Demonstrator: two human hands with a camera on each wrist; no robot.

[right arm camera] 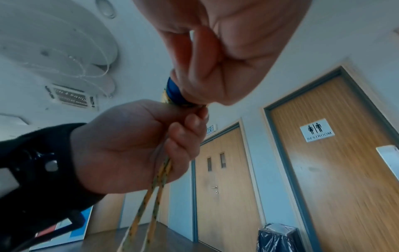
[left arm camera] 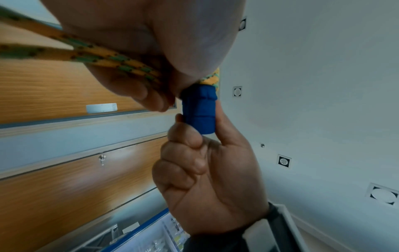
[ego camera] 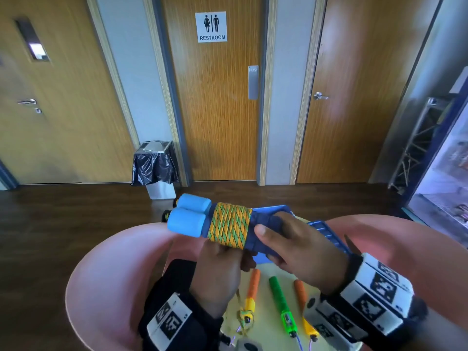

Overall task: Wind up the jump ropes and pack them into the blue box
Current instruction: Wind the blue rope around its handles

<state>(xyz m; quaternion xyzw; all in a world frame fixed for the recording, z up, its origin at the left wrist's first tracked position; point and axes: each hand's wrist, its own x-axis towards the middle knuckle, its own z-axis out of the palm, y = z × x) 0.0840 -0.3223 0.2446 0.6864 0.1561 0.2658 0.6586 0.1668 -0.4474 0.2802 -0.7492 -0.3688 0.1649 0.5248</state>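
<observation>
blue box (ego camera: 326,230): we see only a ribbed blue edge behind the right hand, over the pink chairs; it looks like rigid plastic, and we judge it light enough to shift by its rim.
wound jump rope (ego camera: 229,225): held up in front of us above the round table (ego camera: 233,310), not yet in the box; the orange-and-green braided cord sits in tight turns around two blue handles laid side by side.
handling: we judge the bundle light, the cord soft and limp with a grippy weave, the handles stiff, the pale blue foam ends (ego camera: 188,217) squashy; best taken across both handles beside the coil so the turns do not slip off.
right hand (ego camera: 293,245): fingers and thumb clamped around the dark blue handle shafts, right of the coil.
left hand (ego camera: 220,267): under the coil, fingers curled tight on the doubled loose tail of cord, which hangs free below in the right wrist view.
other ropes: orange handle (ego camera: 253,285), green handle (ego camera: 279,302) and a second orange one lie on the table, cords unwound.
writing: door sign (ego camera: 211,27) reads "restroom"; the metal plate (ego camera: 253,82) seems to say "push", blurred.
</observation>
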